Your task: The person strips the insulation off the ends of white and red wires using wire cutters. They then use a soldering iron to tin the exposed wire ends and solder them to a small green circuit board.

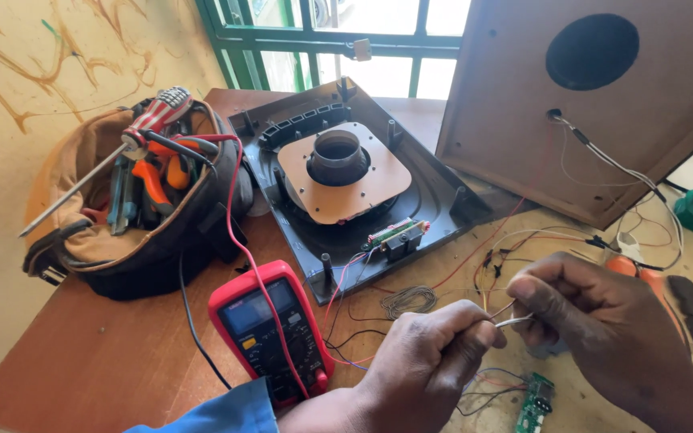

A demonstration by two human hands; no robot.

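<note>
While both hands are meeting low in the picture, the left hand (431, 361) is pinching one end of a thin pale wire (513, 321) between thumb and finger, closed tight on it. The right hand (595, 321) is pinching the other end the same way, so the wire is hanging in the air between them, just above the wooden table (98, 361).

The ends of the wire are hiding inside the fingers, so I cannot tell how long it is. The right wrist is getting cut off by the bottom corner. A small green circuit board (536, 403) is peeking out at the bottom edge, partly under the hands. An orange tool (643, 277) is mostly hiding behind the right hand.

A red meter (270, 329) is lying just beside the left hand, with its red lead running up to a tool bag (134, 208) at the left. A black plastic panel (346, 184) is lying behind the hands, and a brown speaker box (595, 96) is leaning at the right, its top cut off. Loose thin wires are crowding the table around the hands. The most open room is lying on the bare wood at the lower left.
</note>
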